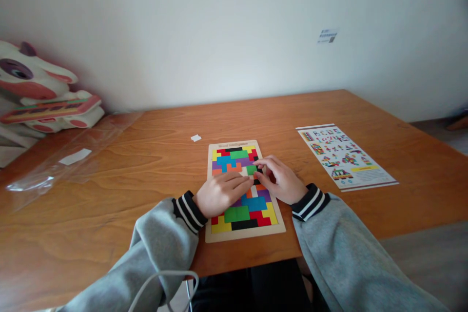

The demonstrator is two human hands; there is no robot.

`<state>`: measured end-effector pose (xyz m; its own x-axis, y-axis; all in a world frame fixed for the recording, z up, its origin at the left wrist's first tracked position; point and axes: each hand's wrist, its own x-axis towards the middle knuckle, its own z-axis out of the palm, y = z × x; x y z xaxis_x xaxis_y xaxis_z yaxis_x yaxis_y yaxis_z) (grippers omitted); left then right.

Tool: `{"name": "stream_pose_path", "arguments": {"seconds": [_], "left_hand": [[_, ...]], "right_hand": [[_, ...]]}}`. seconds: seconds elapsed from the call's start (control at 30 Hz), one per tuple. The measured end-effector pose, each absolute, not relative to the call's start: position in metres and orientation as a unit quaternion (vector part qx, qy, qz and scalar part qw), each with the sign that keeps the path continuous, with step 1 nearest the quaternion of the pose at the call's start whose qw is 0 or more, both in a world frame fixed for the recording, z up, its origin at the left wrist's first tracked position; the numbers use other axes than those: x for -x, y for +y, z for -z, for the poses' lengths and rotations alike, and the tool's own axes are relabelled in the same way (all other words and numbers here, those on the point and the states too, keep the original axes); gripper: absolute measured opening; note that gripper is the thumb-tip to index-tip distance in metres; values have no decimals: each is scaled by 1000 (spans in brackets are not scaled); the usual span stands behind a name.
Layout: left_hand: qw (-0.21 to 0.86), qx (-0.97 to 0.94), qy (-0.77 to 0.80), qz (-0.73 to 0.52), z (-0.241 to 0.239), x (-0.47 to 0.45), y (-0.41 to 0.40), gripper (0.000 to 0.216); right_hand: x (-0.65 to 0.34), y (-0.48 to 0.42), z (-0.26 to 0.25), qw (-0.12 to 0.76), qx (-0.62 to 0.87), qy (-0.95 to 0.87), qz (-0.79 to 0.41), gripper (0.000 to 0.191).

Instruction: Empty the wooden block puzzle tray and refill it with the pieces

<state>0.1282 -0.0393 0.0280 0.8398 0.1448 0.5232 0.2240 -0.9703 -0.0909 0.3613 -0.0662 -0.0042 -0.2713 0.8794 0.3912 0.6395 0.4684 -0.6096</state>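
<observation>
A wooden tray puzzle filled with bright, blocky pieces lies at the table's front edge. My left hand rests across its middle, palm down and fingers stretched out together, hiding several pieces beneath. From the right side, my right hand reaches over the board, its thumb and fingertips at the edges of a small green puzzle piece. Pale tray shows beside that piece, and a small white gap shows below the fingertips. A bigger green piece and a blue piece sit in the lower part.
To the right lies a printed pattern sheet. A white paper scrap is behind the board. At the left are a clear plastic bag and a cow-shaped toy keyboard. A pale cable loops by my left sleeve. The wall stands behind.
</observation>
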Motion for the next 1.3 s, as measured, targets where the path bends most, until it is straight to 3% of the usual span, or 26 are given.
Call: {"name": "stream_pose_path", "arguments": {"seconds": [0.37,0.83,1.13,1.3], "left_hand": [[81,956,-144,241,-18,-132,-37,22],[93,950,-191,229,-18,-130,-44,36],[37,867,-415,274,4,-76,33,40],[10,849,-488,201,23,-43,74,52]], "right_hand": [[-361,-66,5,356,489,-780,-161,21],[-361,-67,2,349,486,-785,-161,18],[-361,-67,3,348,484,-786,-163,16],[-361,-66,5,349,482,-787,-161,15]]}}
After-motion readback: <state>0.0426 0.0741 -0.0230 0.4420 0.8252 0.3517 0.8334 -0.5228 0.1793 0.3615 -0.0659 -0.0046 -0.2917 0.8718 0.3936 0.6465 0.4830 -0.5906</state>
